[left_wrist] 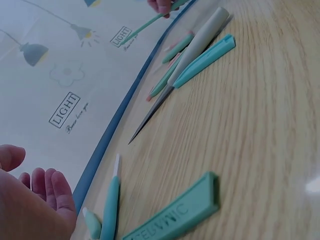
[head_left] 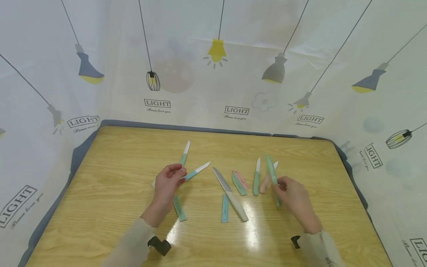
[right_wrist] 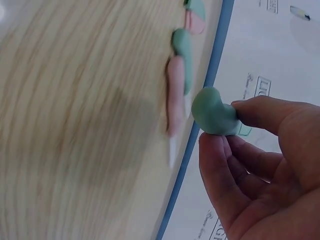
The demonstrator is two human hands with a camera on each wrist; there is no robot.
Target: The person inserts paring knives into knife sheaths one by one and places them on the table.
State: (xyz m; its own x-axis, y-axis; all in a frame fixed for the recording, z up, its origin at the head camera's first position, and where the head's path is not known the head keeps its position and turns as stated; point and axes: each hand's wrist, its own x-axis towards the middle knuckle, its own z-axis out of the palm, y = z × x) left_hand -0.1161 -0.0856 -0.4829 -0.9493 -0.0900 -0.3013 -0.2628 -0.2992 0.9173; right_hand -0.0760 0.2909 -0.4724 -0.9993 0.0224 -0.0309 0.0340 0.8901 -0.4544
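My right hand (head_left: pixel 295 194) pinches a green knife (head_left: pixel 271 170), its blade apparently in a green sheath, above the table's right side. In the right wrist view its rounded green handle end (right_wrist: pixel 210 112) sits between thumb and fingertips. My left hand (head_left: pixel 168 185) hovers over the left side, thumb apart from loosely bent fingers (left_wrist: pixel 62 192), holding nothing. Near it lie a blue-handled knife (head_left: pixel 197 171) and a green-handled knife (head_left: pixel 185 154), both with white blades. A pale tip (head_left: pixel 153 184) shows left of that hand; the rest is hidden.
A large knife with a cream handle (head_left: pixel 237 205) lies mid-table beside a blue sheath (head_left: pixel 225 208). Green (head_left: pixel 238 184) and pink (head_left: pixel 242 180) sheaths overlap. Further right are green-handled (head_left: pixel 256 181) and pink-handled (head_left: pixel 265 182) knives. Another green sheath (head_left: pixel 179 208) lies near the left hand.
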